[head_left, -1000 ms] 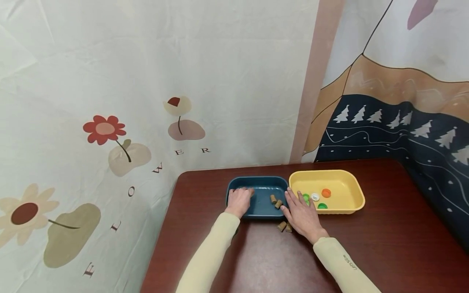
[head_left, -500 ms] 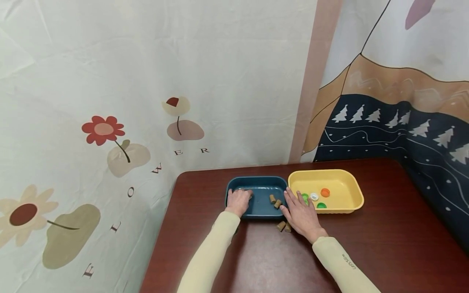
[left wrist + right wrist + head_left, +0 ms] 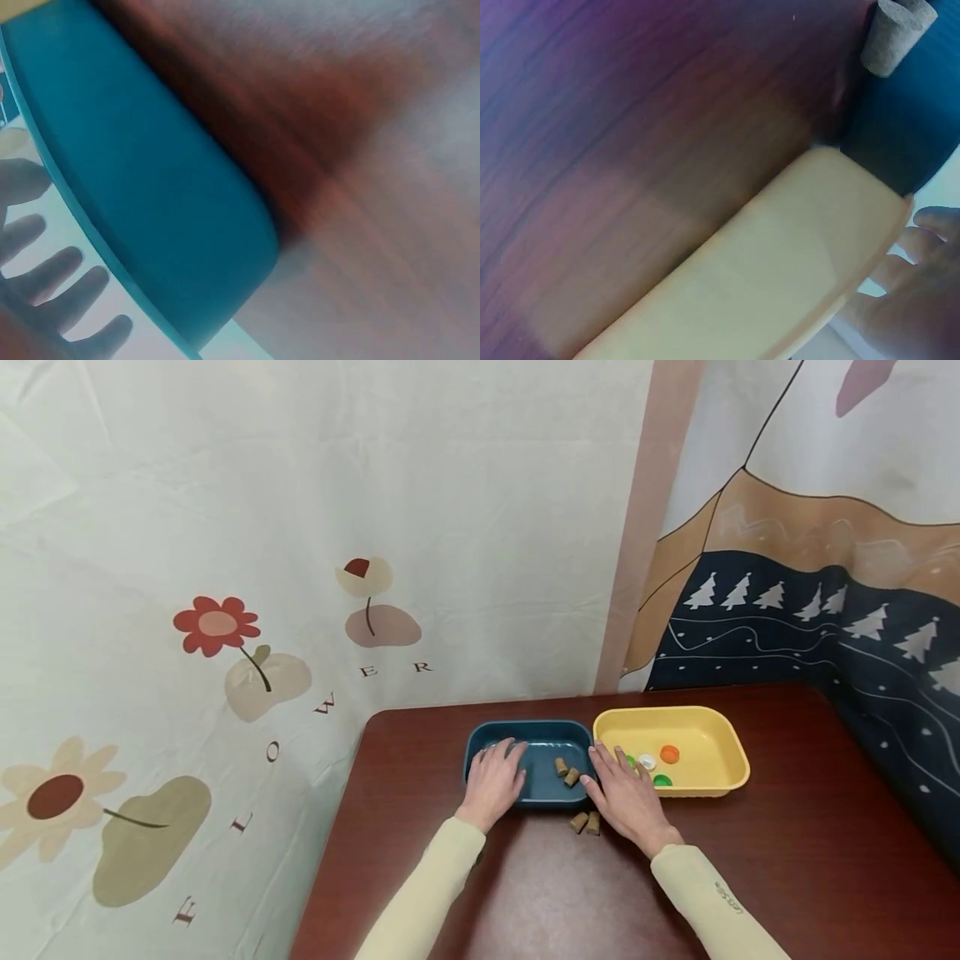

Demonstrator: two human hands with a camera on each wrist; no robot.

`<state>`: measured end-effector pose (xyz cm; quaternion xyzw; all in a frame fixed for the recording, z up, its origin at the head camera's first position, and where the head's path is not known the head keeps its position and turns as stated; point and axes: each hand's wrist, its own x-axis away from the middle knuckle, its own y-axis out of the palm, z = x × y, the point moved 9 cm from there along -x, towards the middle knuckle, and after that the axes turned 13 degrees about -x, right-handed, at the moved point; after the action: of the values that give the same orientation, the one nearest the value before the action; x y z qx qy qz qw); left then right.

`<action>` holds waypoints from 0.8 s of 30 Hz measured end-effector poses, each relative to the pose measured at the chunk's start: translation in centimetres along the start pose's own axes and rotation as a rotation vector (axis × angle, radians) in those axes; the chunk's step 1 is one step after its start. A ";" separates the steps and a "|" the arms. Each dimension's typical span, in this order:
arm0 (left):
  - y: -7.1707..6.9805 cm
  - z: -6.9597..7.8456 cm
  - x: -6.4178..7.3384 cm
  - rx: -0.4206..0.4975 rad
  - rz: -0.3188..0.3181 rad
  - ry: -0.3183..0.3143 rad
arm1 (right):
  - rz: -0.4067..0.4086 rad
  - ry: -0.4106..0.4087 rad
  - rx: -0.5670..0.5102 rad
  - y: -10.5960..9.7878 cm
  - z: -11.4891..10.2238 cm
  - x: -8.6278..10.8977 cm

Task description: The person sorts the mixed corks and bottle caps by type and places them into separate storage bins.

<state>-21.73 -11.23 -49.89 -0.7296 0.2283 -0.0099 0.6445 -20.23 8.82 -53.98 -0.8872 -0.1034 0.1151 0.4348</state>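
Observation:
My left hand (image 3: 492,783) is over the left part of a dark blue tray (image 3: 525,725), its fingers spread and nothing seen between them. Those fingers (image 3: 64,277) reach past the tray's rim in the left wrist view. Two brown corks lie inside the tray, one cork (image 3: 561,767) beside another cork (image 3: 572,777). My right hand (image 3: 628,795) lies with extended fingers over the adjoining rims of the blue tray and a yellow tray (image 3: 720,760). On the table in front, a cork (image 3: 578,822) and a second cork (image 3: 593,824) lie side by side.
Inside the yellow tray are an orange cap (image 3: 669,754), a white cap (image 3: 647,762), a green cap (image 3: 662,780) and a light green cap (image 3: 631,762) partly behind my fingers. The brown table (image 3: 547,893) meets a printed cloth wall (image 3: 487,568) at the back.
My left hand's fingers, curled down inside the blue tray before, have straightened and spread. My right hand stays at the tray rims with only a slight shift. The corks and caps keep their places.

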 end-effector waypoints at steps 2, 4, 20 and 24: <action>-0.4 0.2 0.7 0.008 0.033 0.011 | 0.023 -0.007 0.005 -0.7 0.1 0.1; -0.7 0.4 1.4 0.019 0.063 0.022 | 0.045 -0.009 0.014 -1.4 0.2 0.2; -2.7 5.5 6.3 0.086 0.351 0.279 | 0.089 0.005 0.062 -3.0 1.9 1.5; -2.4 7.0 6.9 0.076 0.342 0.347 | 0.097 0.004 0.059 -2.8 2.3 1.9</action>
<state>-12.58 -6.92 -50.73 -0.6429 0.4553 -0.0342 0.6150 -19.34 12.74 -53.29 -0.8782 -0.0560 0.1373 0.4547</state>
